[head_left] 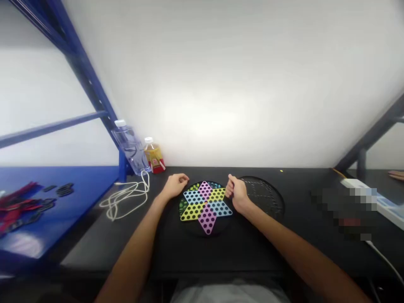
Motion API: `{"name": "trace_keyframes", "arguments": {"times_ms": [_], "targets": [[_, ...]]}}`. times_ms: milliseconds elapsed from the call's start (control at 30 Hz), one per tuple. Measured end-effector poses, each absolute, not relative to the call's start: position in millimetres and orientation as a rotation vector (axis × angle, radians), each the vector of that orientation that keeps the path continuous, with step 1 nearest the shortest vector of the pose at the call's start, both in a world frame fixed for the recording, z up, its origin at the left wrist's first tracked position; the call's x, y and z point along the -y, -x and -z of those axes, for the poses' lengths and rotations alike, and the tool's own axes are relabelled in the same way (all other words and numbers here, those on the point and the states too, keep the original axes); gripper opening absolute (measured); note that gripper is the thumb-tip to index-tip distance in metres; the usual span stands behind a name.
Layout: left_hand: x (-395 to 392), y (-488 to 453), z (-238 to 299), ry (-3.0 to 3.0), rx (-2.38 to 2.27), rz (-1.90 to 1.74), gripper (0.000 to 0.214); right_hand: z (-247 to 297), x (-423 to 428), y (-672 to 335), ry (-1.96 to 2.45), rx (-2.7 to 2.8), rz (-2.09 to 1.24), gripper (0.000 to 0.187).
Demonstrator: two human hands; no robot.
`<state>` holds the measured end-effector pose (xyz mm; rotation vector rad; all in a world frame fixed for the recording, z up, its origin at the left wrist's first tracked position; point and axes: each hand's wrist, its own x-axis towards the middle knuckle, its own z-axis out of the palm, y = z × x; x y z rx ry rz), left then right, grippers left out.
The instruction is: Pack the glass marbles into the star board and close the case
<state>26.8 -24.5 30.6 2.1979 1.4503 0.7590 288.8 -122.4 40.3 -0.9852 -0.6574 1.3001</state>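
Observation:
A Chinese checkers board (pixel 207 216) lies on the black table, its star in pink, yellow and blue points dotted with dark holes. Small green and yellow pieces (pixel 195 187) sit in the rim at its upper left, and blue pieces (pixel 216 185) at its upper right. My left hand (pixel 176 185) rests by the board's upper left edge, fingers curled in; whatever they may hold is hidden. Over the board's right edge, my right hand (pixel 237 193) is closed in a fist with the thumb on top. I cannot make out anything inside it.
A round black lid (pixel 267 195) lies right of the board. Left are a coiled white cable (pixel 126 200), a clear bottle (pixel 134 147) and a yellow-red bottle (pixel 154 158). A white power strip (pixel 391 212) is far right; red and black straps (pixel 22 206) lie on the blue surface.

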Motion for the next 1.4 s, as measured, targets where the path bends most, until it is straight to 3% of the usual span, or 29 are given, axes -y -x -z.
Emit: {"name": "trace_keyframes", "arguments": {"times_ms": [867,1067,1233,1400], "targets": [[23,-27,-28,-2.249,-1.471,-0.735,0.026,-37,121,-294,1.083,0.914,-0.938,0.042],[23,-28,-26,-2.291,-1.421,-0.802,0.024,-51,122,-341,1.186,1.178,-0.703,0.036],[21,-31,-23,-2.353,-1.443,-0.881,0.023,-38,123,-381,1.328,1.409,-0.666,0.017],[20,-31,-22,-2.371,-1.495,-0.878,0.023,-26,120,-384,1.452,1.774,-0.481,0.019]]}}
